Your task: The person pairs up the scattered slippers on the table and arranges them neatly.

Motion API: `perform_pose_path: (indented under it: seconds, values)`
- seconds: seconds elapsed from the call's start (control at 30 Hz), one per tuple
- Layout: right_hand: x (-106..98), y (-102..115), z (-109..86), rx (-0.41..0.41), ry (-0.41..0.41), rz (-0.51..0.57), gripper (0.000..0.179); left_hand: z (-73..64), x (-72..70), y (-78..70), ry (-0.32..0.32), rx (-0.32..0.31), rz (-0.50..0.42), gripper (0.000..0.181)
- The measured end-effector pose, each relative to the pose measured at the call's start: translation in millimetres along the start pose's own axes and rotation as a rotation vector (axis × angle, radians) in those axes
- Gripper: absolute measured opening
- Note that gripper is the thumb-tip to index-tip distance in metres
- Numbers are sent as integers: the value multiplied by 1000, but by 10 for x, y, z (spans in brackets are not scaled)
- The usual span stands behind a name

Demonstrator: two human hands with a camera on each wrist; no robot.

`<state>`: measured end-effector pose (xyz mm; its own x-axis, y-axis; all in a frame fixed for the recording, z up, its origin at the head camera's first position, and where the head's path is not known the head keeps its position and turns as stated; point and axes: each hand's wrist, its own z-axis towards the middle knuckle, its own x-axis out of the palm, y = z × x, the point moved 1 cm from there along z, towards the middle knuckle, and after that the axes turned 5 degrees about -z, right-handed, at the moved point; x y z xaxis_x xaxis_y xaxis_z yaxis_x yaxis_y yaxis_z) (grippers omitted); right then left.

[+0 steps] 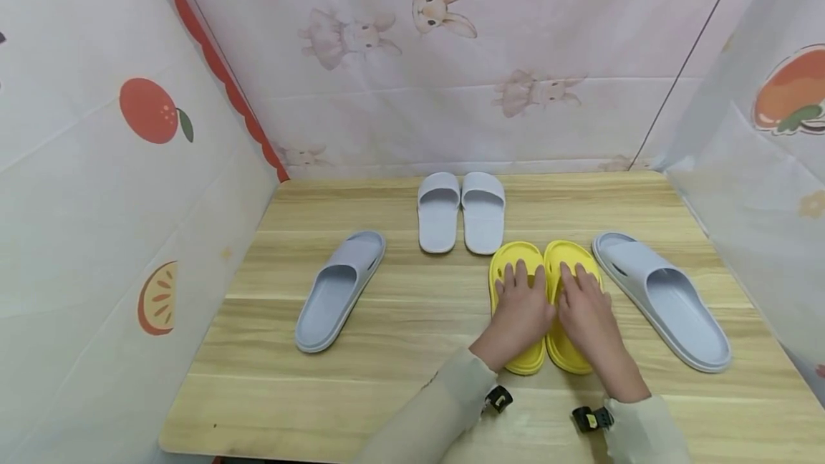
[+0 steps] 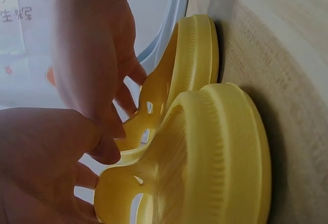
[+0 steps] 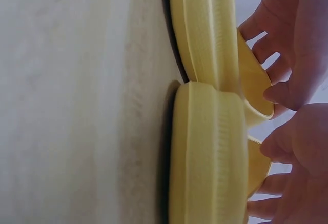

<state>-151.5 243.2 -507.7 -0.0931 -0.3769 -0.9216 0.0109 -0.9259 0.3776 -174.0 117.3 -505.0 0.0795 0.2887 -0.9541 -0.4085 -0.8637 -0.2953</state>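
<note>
Side by side on the wooden tabletop stand two yellow slippers, toes away from me. My left hand [image 1: 520, 313] lies over the strap of the left yellow slipper [image 1: 515, 253], fingers spread. Over the right yellow slipper [image 1: 571, 252], my right hand [image 1: 585, 313] rests in the same way. Both wrist views show the thumbs near the strap edges and the fingers reaching across the tops. The left slipper's sole [image 2: 230, 152] is close in the left wrist view, the right slipper's sole [image 3: 210, 157] in the right one. The slippers' inner edges touch.
Two small light-grey slippers [image 1: 461, 224] sit together at the back of the table [image 1: 399, 392]. A larger grey-blue slipper [image 1: 338, 292] lies angled at the left. Another one [image 1: 664, 299] lies angled beside the yellow pair at the right. Printed cloth walls enclose three sides.
</note>
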Motion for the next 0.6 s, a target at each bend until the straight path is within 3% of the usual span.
perform_pose_path:
  seconds: [0.6]
  values:
    - [-45, -124, 176, -12, -14, 3, 55, 256, 44, -46, 12, -2, -25, 61]
